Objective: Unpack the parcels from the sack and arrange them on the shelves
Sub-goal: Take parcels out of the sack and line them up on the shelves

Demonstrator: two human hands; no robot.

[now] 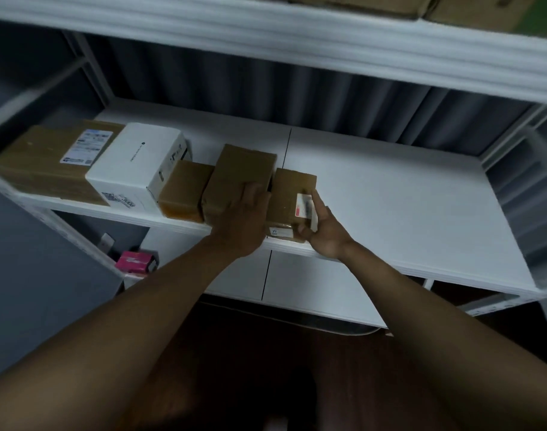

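On the white shelf (390,194) I see my left hand (244,222) lying flat on one brown parcel (238,172), my right hand (323,231) gripping the small labelled parcel (289,194) beside it; label print unreadable.

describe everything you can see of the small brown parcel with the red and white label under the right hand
The small brown parcel looks like a cardboard box wrapped in glossy tape. It lies flat at the front edge of the white shelf, rightmost in the row, beside a taller brown parcel. A red and white label sits on its top, another white label on its front face. The right hand grips its near right corner, fingers along the side.
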